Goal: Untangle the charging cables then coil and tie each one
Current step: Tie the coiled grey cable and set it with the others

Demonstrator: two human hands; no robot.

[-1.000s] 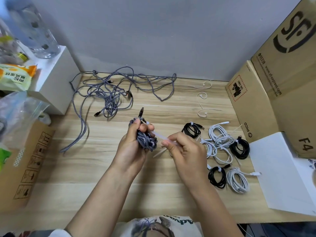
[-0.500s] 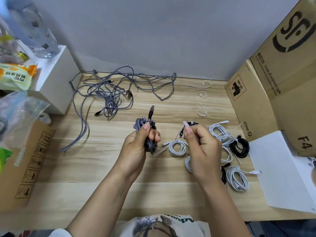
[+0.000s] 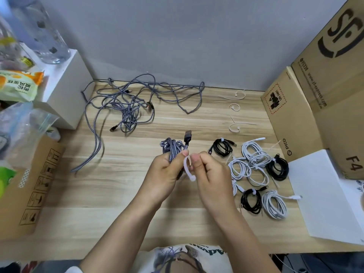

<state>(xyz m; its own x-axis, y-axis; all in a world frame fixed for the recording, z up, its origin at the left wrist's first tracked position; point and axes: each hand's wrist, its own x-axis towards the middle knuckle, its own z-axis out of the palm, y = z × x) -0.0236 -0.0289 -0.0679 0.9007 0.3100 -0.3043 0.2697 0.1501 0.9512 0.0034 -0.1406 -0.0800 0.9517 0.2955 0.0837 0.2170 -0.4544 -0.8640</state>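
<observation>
My left hand grips a coiled grey braided cable above the middle of the wooden table; its USB plug sticks up. My right hand pinches a white tie that curves in a loop right beside the coil, between both hands. A tangle of grey braided cables lies at the back left. Several coiled and tied black cables and white cables lie to the right.
Three loose white ties lie at the back right. Cardboard boxes and a white sheet stand on the right. On the left are a white box with a bottle, bags, and a brown box.
My right hand came back from the tied cables on the right with a white tie and brought it against the grey coil, now bent into a loop. The left hand stayed put.
</observation>
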